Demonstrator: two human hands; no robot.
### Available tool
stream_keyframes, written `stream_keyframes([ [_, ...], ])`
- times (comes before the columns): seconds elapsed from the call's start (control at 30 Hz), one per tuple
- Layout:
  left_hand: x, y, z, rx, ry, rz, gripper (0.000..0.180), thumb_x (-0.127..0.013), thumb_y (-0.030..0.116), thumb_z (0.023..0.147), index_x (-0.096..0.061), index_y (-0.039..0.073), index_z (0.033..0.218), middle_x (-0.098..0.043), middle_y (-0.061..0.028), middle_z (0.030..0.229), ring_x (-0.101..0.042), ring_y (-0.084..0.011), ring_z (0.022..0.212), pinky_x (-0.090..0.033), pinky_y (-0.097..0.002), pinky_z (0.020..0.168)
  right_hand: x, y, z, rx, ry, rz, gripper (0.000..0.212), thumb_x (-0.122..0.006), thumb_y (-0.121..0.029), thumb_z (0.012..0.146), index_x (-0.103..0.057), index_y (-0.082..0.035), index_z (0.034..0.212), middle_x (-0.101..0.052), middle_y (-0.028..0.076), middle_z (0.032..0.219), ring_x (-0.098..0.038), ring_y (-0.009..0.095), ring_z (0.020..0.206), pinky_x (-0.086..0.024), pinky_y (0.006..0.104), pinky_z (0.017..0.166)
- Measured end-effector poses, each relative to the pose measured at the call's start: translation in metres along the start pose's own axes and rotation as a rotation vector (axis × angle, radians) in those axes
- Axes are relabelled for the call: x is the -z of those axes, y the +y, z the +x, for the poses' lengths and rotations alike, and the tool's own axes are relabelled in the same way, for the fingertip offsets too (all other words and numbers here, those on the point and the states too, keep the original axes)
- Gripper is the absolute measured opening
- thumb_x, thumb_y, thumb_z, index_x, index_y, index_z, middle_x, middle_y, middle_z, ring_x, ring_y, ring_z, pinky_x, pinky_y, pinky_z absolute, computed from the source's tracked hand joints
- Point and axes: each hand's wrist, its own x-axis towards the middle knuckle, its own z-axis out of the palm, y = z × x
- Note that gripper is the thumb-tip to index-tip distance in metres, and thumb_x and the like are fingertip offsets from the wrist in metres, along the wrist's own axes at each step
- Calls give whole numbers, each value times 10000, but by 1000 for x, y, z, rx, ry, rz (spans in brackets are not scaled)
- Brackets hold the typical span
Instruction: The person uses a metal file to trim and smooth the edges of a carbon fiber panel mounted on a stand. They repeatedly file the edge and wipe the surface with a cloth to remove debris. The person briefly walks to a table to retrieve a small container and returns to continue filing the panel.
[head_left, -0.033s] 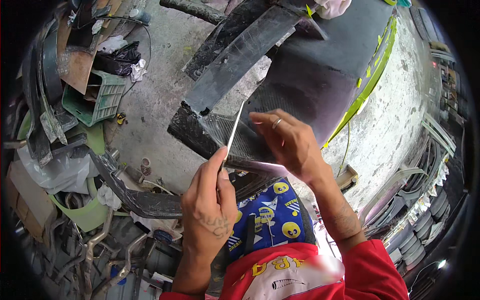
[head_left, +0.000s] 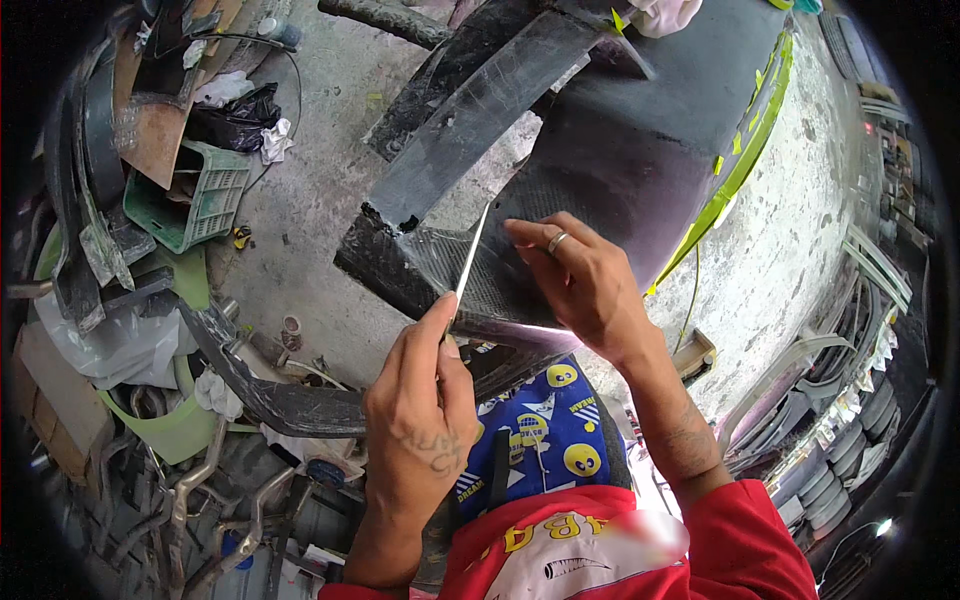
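My left hand (head_left: 418,398) is closed round the dark handle of a thin, pale blade-like tool (head_left: 473,250). Its narrow end points up and away, and most of the handle is hidden in my fingers. To the right, my right hand (head_left: 590,285), with a ring on one finger, is half curled with its fingertips toward the blade. A small gap separates them, and nothing shows in its fingers. Under both hands lies a large black bumper-like panel (head_left: 620,160) with a woven-pattern area (head_left: 475,285) and a long, scuffed cross bar (head_left: 490,110).
Yellow-green tape (head_left: 715,218) lines the panel's right edge, and a pinkish cloth (head_left: 663,15) rests at its top. On the left are a green crate (head_left: 215,195), a black bag (head_left: 240,118) and bent metal pipes (head_left: 190,490). Dark stacked parts (head_left: 825,490) stand at the right.
My right hand has shifted slightly, its fingers a little more curled and its fingertips slightly higher. My left hand and the blade stay nearly in place.
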Motion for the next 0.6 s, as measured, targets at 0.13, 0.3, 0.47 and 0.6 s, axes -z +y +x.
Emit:
stream_keyframes([
  [0.13,-3,6,8,-4,-80,31,360,-537,-23,999,-582,-58,1354,-672,-242,1020,-717,-419,878,-576,-466,723,-2,5,0,-2,32,-65,332,-675,-89,969,-689,-73,1300,-659,132,1021,-691,342,807,-563,427,707],
  [0.3,-6,7,9,-10,-80,41,364,-531,-21,1004,-567,-69,1363,-654,-244,1015,-706,-417,872,-571,-467,723,-13,0,-5,15,-11,-109,438,-677,-150,979,-621,-99,1410,-648,123,1140,-704,336,831,-576,432,717],
  [0.47,-5,7,8,6,-103,45,370,-524,-19,1009,-555,-75,1373,-654,-255,1035,-707,-419,896,-575,-461,744,-12,-2,-7,-6,-5,-68,464,-683,-155,990,-604,-105,1445,-657,135,1186,-712,320,812,-579,412,704],
  [0.6,-7,5,8,-13,-88,34,370,-522,-19,1011,-557,-75,1375,-660,-263,1060,-711,-421,914,-579,-456,752,-11,-3,-5,1,-4,-70,475,-693,-149,989,-604,-101,1452,-661,144,1202,-715,311,788,-578,400,700],
])
